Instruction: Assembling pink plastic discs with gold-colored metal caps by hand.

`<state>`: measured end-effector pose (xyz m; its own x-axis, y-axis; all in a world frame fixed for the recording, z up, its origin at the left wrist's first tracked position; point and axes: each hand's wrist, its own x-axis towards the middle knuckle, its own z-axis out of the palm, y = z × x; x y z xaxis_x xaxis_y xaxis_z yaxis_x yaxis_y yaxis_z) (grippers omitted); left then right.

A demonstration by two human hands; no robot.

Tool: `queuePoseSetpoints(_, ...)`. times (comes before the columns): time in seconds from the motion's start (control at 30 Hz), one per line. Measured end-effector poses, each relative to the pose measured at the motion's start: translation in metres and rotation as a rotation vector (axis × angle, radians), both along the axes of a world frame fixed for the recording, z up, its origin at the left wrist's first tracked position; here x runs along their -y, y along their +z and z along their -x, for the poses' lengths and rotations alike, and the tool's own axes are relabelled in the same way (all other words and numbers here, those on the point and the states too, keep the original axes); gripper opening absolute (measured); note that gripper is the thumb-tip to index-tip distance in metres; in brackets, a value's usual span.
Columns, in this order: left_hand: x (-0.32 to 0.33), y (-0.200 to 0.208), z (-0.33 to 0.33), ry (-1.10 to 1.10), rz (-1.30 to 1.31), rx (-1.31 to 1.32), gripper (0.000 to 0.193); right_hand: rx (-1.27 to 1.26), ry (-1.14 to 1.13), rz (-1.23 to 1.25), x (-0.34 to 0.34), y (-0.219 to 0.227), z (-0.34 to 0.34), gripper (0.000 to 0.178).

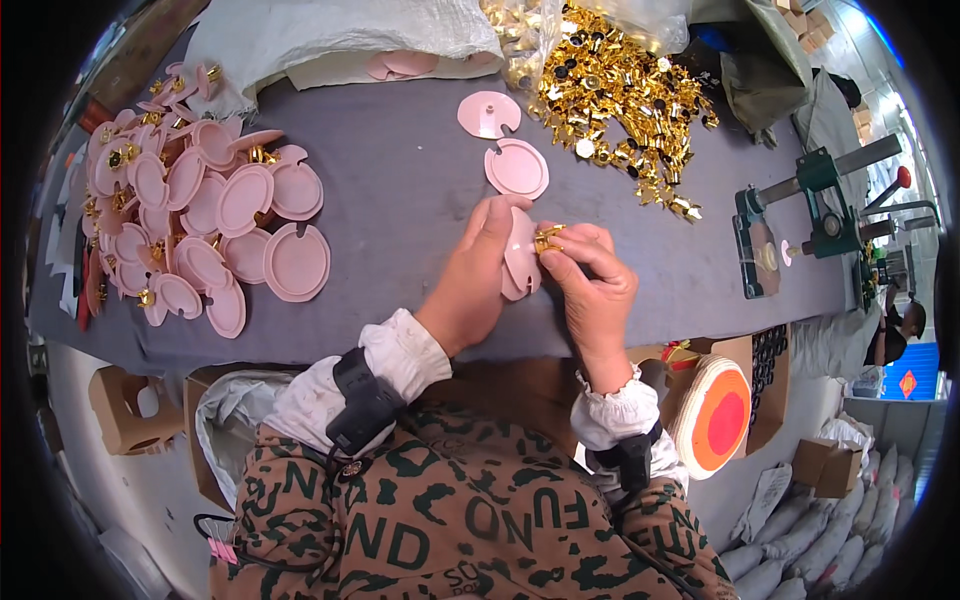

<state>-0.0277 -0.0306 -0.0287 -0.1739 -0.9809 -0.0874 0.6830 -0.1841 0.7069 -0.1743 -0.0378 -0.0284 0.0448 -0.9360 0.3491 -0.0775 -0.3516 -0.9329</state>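
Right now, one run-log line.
left hand: holds pink disc | right hand: holds gold fitting at disc | left: disc pile | ahead-right: gold parts heap

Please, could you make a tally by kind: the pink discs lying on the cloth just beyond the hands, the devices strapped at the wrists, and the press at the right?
Flat, round, notched pink discs: 2
Black box-shaped wrist devices: 2
Dark green metal press with a red-tipped lever: 1
Total: 5
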Motion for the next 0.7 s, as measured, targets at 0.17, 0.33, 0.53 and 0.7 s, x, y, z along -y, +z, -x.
queuePoseSetpoints(0.17, -0.003, -0.002, 0.000, 0.124, 0.115, 0.175, 0.049, 0.256, -0.016, -0.239, -0.007, -0.010, -0.012, 0.018)
queuePoseSetpoints(0.33, 0.000, 0.009, -0.015, -0.074, -0.119, -0.064, 0.042, -0.130, -0.008, 0.196, -0.008, 0.002, -0.010, 0.015)
queuePoseSetpoints(0.53, -0.015, 0.023, -0.008, 0.037, -0.099, 0.209, 0.037, 0.466, 0.010, -0.238, -0.027, -0.002, -0.028, 0.012)
queuePoseSetpoints(0.7, -0.022, 0.040, -0.033, 0.604, 0.776, 1.114, 0.051, 0.794, 0.143, -0.425, -0.028, 0.018, -0.053, 0.017)
